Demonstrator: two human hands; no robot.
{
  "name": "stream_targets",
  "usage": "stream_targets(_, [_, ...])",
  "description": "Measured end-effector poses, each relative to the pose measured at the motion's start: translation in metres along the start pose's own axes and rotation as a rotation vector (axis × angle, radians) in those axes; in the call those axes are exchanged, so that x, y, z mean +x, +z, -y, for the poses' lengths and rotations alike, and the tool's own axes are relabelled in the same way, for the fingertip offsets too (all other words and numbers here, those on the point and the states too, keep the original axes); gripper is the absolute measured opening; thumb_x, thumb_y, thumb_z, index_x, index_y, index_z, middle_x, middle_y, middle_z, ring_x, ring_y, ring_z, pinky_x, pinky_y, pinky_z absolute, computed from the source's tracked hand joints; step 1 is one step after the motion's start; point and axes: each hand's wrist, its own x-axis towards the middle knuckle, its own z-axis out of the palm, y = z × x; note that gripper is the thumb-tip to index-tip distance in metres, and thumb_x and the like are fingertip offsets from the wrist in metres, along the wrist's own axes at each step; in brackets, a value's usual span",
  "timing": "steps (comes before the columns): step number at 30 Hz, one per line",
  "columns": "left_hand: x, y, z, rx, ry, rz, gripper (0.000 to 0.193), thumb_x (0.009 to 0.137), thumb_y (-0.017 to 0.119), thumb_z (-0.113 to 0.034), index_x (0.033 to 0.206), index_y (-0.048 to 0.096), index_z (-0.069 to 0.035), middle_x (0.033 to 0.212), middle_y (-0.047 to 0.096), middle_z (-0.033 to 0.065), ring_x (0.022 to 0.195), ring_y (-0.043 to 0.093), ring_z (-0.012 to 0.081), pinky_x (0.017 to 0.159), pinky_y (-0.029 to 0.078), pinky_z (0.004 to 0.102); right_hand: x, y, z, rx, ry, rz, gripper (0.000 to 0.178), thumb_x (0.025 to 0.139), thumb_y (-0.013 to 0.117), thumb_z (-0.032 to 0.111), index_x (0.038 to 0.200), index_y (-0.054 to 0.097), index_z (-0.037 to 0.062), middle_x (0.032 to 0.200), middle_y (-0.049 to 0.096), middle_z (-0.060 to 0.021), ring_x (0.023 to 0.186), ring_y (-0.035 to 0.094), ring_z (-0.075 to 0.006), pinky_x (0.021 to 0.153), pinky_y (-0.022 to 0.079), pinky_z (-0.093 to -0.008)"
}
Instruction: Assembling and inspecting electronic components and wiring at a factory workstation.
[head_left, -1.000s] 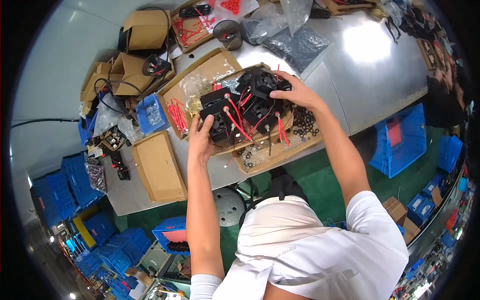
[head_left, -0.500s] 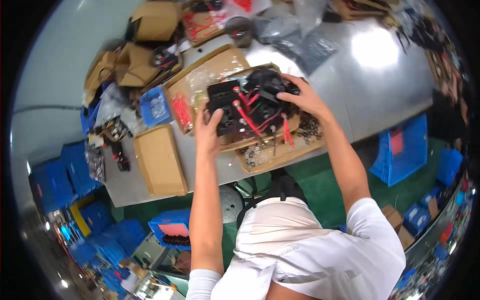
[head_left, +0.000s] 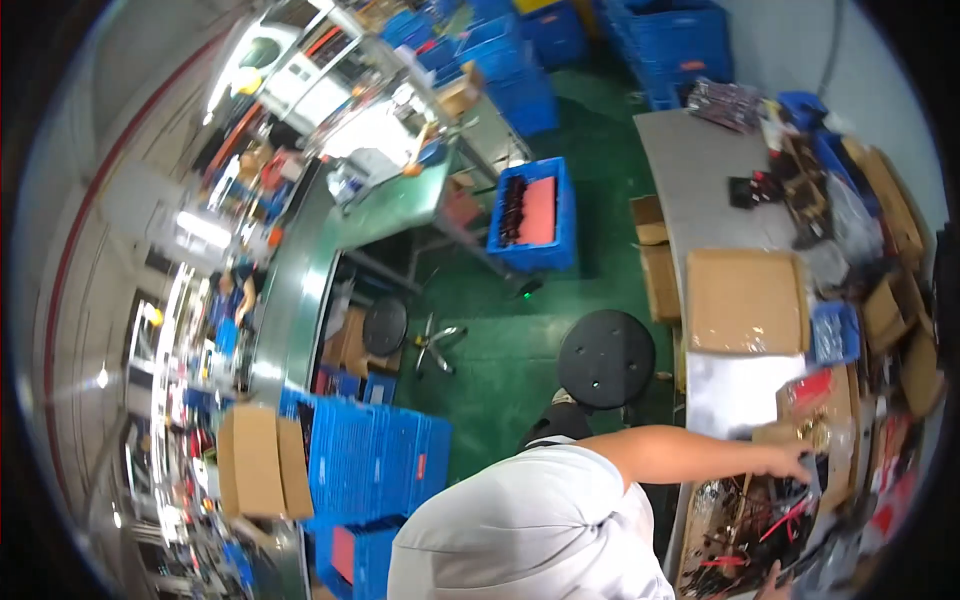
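At the right, my left hand [head_left: 788,461] reaches over the metal bench, its fingers curled at the far end of black parts with red wires [head_left: 775,515]. My right hand [head_left: 774,583] shows only in part at the lower edge, its fingers against the near side of the same parts. The parts sit between my hands, and their undersides are hidden. Beside them lies a shallow cardboard tray of small loose pieces [head_left: 712,530].
An upturned cardboard lid [head_left: 748,302] and a blue bin [head_left: 834,332] lie further along the bench. A round black stool [head_left: 606,358] stands beside it. On the green floor are a blue crate with pink sheet [head_left: 562,215] and stacked blue crates [head_left: 375,460].
My view has swung to the left, so the bench is now at the right. Both hands remain at the black parts; my right hand is now mostly out of view.
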Motion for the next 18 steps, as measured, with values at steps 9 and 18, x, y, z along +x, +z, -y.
stream_targets(9, [-0.033, -0.004, -0.014, 0.108, 0.079, -0.145, 0.054, 0.068, 0.076, -0.011, 0.115, 0.050, -0.004, 0.106, 0.058, 0.0157, 0.100, 0.056, 0.0261, 0.084, 0.045, 0.0380, 0.123, 0.102, -0.077, 0.464, 0.194, 0.590, 0.048, 0.095, 0.055, 0.016, 0.137, 0.040, 0.0008, 0.126, 0.052, -0.0162, 0.109, 0.052, -0.0223, 0.094, 0.040, -0.0321])
stream_targets(18, [-0.021, -0.012, 0.008, 0.128, 0.107, -0.185, 0.061, 0.058, 0.081, -0.018, 0.111, 0.053, -0.006, 0.105, 0.059, 0.0157, 0.101, 0.057, 0.0295, 0.085, 0.046, 0.0369, 0.118, 0.114, -0.089, 0.422, 0.270, 0.559, 0.043, 0.093, 0.057, 0.018, 0.130, 0.048, -0.0017, 0.123, 0.055, -0.0138, 0.109, 0.052, -0.0200, 0.093, 0.040, -0.0305])
